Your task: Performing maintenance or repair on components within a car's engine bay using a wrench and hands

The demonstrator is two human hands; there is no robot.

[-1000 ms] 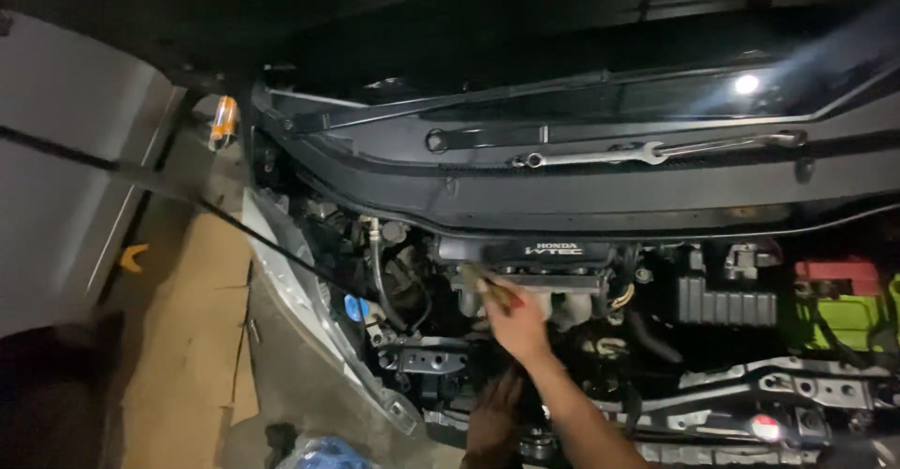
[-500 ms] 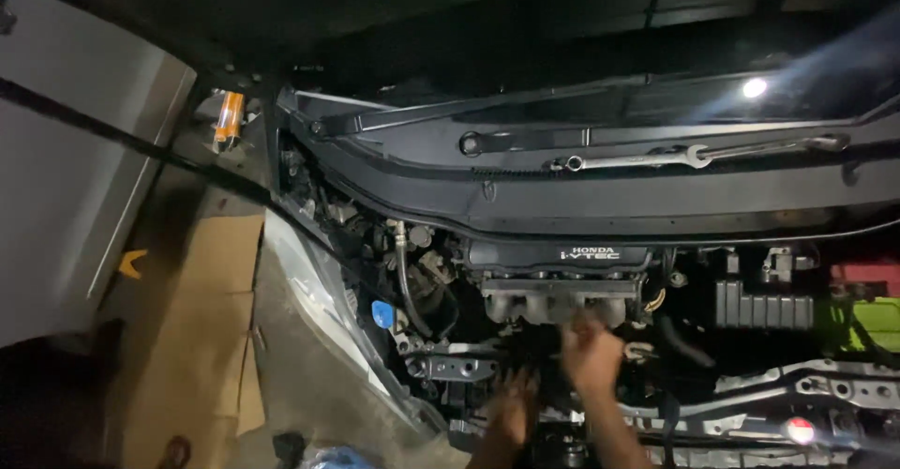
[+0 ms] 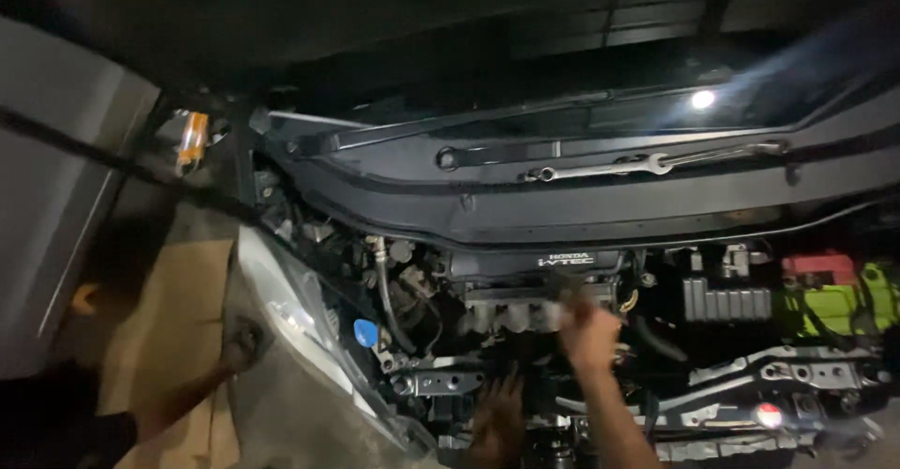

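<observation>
The right hand (image 3: 589, 336) is raised at the intake manifold (image 3: 511, 314), fingers curled (blurred, on what I cannot tell). The left hand (image 3: 497, 417) rests lower with fingers spread. A blue cap (image 3: 366, 332) sits left; a red battery cover (image 3: 819, 267) sits right.

Both forearms are bare, with no sleeve, glove, watch or ring to be seen. The right hand (image 3: 589, 336) is smeared by blur, and the left hand (image 3: 497, 417) lies in deep shadow, so finer detail is lost.
</observation>
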